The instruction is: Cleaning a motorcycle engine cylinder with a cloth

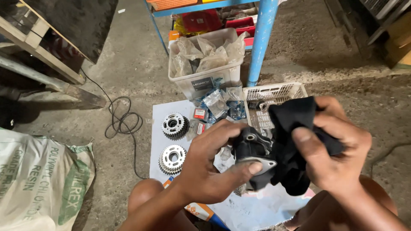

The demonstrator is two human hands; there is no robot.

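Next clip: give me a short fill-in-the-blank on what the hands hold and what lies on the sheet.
1. The right hand presses a ____ cloth against the part.
2. The left hand grips the dark metal ____.
3. Left of the hands, ____ toothed gears lie on the sheet.

Missing words: black; part; two

Your left hand (209, 169) grips a black metal part (252, 149), thumb across its pale flange; your right hand (338, 149) presses a black cloth (291, 128) against that part's right side; beyond the part stands a white slotted basket (274, 92); left of the part lie two toothed gears (174, 125) on a pale sheet (158, 124); farther beyond, a plastic tub (205, 81) holds clear bags.
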